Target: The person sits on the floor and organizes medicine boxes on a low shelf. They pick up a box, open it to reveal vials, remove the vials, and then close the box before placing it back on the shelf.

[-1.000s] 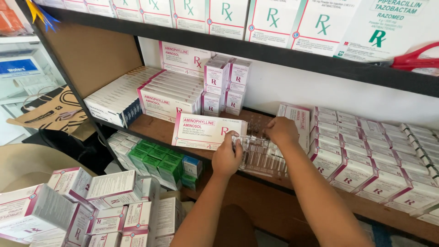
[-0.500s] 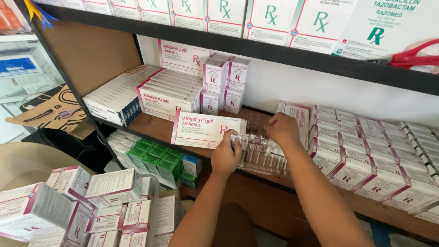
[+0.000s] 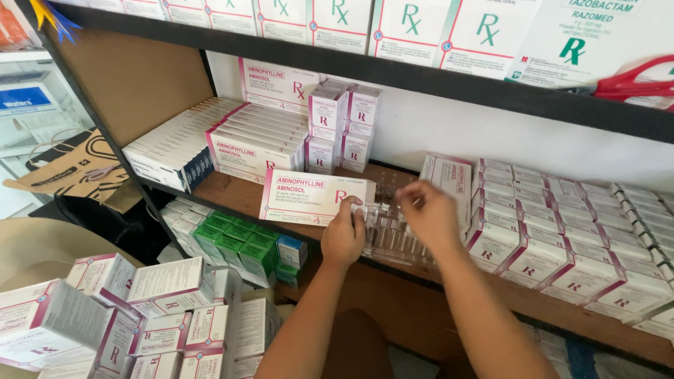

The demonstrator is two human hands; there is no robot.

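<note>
Head view: a flat white-and-pink box (image 3: 314,197) is held at its right end by the left hand (image 3: 344,237), above the front of a wooden shelf (image 3: 232,191). The fingers of that hand are curled and clamped on the box end, thumb on the near face. A clear plastic ampoule tray (image 3: 393,235) is seen just right of the box mouth, partly drawn out and resting on the shelf edge. The right hand (image 3: 430,214) is placed over the far end of the tray, fingertips bent down and close together; whether an ampoule is pinched between them cannot be told.

Some risks can be judged from this. The tray overhangs the shelf front, so it could be tipped off if pressed at its near side, and glass ampoules could be spilled or cracked. The box is gripped only at one end and its long left part hangs free, so it could be bent or dropped if the grip is loosened. Rows of small boxes (image 3: 554,231) lie just right of the right hand and could be knocked by the wrist. Stacked boxes (image 3: 260,140) stand far left, well apart from both hands.
</note>
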